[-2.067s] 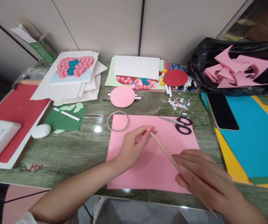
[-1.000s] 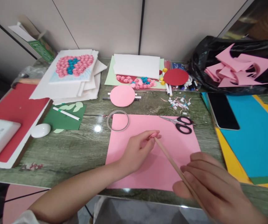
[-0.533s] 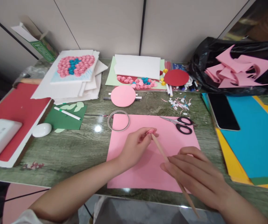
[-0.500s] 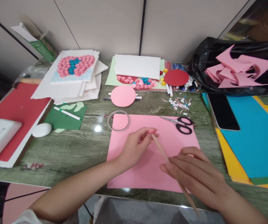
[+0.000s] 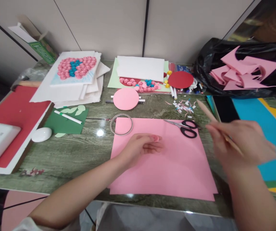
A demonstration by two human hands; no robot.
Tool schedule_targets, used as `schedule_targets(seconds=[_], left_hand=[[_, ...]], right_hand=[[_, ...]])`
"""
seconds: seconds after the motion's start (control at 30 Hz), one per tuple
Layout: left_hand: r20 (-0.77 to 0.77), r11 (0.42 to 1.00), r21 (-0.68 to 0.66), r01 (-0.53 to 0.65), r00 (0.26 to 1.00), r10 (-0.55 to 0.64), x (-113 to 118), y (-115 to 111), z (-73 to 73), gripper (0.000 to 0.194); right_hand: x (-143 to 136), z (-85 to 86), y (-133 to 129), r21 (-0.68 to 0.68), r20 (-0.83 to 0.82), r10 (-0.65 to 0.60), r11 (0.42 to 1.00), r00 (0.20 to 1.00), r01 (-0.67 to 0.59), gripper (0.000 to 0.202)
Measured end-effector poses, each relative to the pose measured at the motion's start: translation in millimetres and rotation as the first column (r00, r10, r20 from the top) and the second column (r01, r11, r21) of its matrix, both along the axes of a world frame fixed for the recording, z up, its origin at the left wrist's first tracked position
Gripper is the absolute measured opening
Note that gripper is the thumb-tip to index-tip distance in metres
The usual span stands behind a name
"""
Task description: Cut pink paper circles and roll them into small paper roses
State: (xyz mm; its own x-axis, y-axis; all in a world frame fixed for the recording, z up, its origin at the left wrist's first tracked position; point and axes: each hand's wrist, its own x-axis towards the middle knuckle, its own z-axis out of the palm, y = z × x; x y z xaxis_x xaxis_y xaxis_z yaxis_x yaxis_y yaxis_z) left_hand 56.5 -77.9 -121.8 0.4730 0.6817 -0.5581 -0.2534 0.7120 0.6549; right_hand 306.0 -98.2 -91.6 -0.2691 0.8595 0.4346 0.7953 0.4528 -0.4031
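Between the thumb and fingers of my left hand (image 5: 141,146) is a small rolled pink paper flower (image 5: 155,138). It is held just above a sheet of pink paper (image 5: 162,173). My right hand (image 5: 244,141), blurred by motion, grips a wooden stick (image 5: 209,110) with its tapered end pointing up and left. That hand is over the right side of the table, in front of the blue paper (image 5: 270,141). Scissors (image 5: 187,128) with black handles and a metal ring (image 5: 111,124) lie on the upper part of the pink sheet.
A pink paper circle (image 5: 125,99) rests on pens behind the sheet. Paper scraps (image 5: 183,106) lie near the scissors. At the back left is a picture with pink and blue paper flowers (image 5: 76,67). A black bag (image 5: 207,64) holds pink offcuts (image 5: 244,72).
My right hand has drawn the stick away from the flower, moving right and up. My left hand stays nearly in place, still holding the flower.
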Motion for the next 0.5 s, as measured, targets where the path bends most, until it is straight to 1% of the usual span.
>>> schedule_targets(seconds=[0.03, 0.07, 0.1, 0.13, 0.2, 0.27, 0.33, 0.4, 0.47, 0.5], left_hand=[[0.003, 1.000, -0.015, 0.009, 1.000, -0.009, -1, 1, 0.2, 0.024], [0.002, 1.000, -0.021, 0.016, 1.000, -0.016, -1, 1, 0.5, 0.023], [-0.001, 1.000, -0.019, 0.025, 1.000, -0.025, -2, 1, 0.9, 0.023], [-0.001, 0.999, -0.011, 0.038, 0.999, -0.038, -2, 1, 1.4, 0.023], [0.001, 0.998, 0.011, 0.061, 0.998, -0.061, -2, 0, 2.5, 0.024], [0.001, 0.997, 0.030, 0.078, 0.997, -0.078, -2, -1, 3.2, 0.025], [-0.004, 0.995, 0.042, 0.090, 0.996, -0.090, -2, -2, 3.6, 0.027], [-0.023, 0.992, 0.054, 0.112, 0.994, -0.111, -1, -2, 4.0, 0.027], [-0.062, 0.985, 0.080, 0.154, 0.987, -0.150, 0, -3, 4.6, 0.027], [-0.089, 0.977, 0.104, 0.184, 0.981, -0.175, 1, -4, 5.1, 0.026]], right_hand=[[6, -2.2, 10, 0.011, 0.062, -0.077, 0.997, 0.995, 0.076, 0.020], [11, -4.4, 18, 0.025, 0.180, -0.166, 0.986, 0.970, 0.164, 0.025], [17, -6.9, 25, 0.034, 0.312, -0.233, 0.972, 0.921, 0.234, 0.031], [23, -9.9, 29, 0.006, 0.439, -0.256, 0.959, 0.861, 0.282, 0.037], [36, -17.9, 33, -0.056, 0.544, -0.168, 0.970, 0.822, 0.235, 0.048], [49, -26.4, 31, -0.098, 0.605, -0.084, 0.979, 0.792, 0.179, 0.046], [55, -31.0, 28, -0.088, 0.621, -0.087, 0.980, 0.779, 0.180, 0.044], [48, -28.4, 25, -0.054, 0.593, -0.123, 0.980, 0.796, 0.191, 0.041], [26, -19.3, 20, -0.068, 0.474, -0.153, 0.976, 0.867, 0.209, 0.035], [11, -13.8, 17, -0.121, 0.366, -0.145, 0.972, 0.919, 0.201, 0.031]])
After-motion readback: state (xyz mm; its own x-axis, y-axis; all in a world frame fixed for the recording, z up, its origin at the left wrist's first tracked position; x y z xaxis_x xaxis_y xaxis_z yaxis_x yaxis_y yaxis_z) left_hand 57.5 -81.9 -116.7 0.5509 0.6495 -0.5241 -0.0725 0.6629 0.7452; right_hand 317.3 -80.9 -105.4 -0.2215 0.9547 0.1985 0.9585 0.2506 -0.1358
